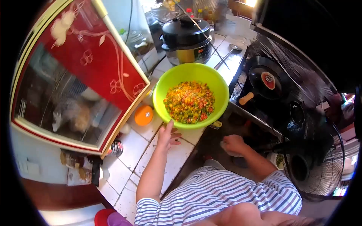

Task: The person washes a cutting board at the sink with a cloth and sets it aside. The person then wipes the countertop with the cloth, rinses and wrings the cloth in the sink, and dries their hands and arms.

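Observation:
A large lime-green bowl [160, 88] stands on the white tiled counter. It holds a heap of finely chopped mixed vegetables [190, 101] in yellow, orange, green and red. My left hand [167, 136] is at the bowl's near side, its thumb up at the rim and its fingers spread below over the tiles; it does not appear to grip the bowl. Away from the counter, beside my body, my right hand [232, 145] has its fingers curled closed. Something pale shows at those fingers, too small to make out.
Behind the bowl stands an electric pressure cooker [187, 41], with a ladle [228, 54] to its right. An orange-lidded jar [143, 115] sits left of the bowl, near a red-doored cabinet [94, 49]. On the right are a lidded wok [268, 80] on the stove and a fan [316, 165].

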`<action>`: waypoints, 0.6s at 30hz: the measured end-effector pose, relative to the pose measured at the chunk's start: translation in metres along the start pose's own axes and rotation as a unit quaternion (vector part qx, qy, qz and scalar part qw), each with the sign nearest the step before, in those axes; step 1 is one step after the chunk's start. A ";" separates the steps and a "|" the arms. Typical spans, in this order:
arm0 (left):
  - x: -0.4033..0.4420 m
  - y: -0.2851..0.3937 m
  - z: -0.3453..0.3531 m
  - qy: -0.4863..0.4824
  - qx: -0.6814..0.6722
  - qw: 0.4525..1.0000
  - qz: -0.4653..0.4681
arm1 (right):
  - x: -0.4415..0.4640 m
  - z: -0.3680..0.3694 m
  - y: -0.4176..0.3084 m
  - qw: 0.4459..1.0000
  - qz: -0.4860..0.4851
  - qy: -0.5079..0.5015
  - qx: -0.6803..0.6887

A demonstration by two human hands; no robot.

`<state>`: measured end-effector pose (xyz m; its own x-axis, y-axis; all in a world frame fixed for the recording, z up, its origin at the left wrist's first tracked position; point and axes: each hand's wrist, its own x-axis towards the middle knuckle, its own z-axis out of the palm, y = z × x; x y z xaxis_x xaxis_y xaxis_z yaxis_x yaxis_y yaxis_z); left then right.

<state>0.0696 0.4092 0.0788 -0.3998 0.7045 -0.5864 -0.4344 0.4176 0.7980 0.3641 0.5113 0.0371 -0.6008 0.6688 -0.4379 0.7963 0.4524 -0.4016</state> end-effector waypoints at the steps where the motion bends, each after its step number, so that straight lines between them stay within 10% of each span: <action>1: 0.010 0.004 0.010 -0.008 -0.008 1.000 -0.002 | 0.003 0.005 0.033 0.999 0.001 0.036 0.040; 11: 0.000 -0.026 0.025 0.158 -0.195 0.968 0.008 | 0.076 -0.028 0.074 0.965 0.078 0.119 0.220; 18: -0.131 -0.061 -0.016 0.167 -0.262 0.950 -0.028 | 0.082 -0.037 0.041 0.894 -0.145 0.334 0.262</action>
<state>0.1351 0.2825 0.1048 -0.5610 0.4314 -0.7065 -0.7691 0.0441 0.6376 0.3498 0.6067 0.0144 -0.4618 0.8500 0.2536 0.3663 0.4431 -0.8182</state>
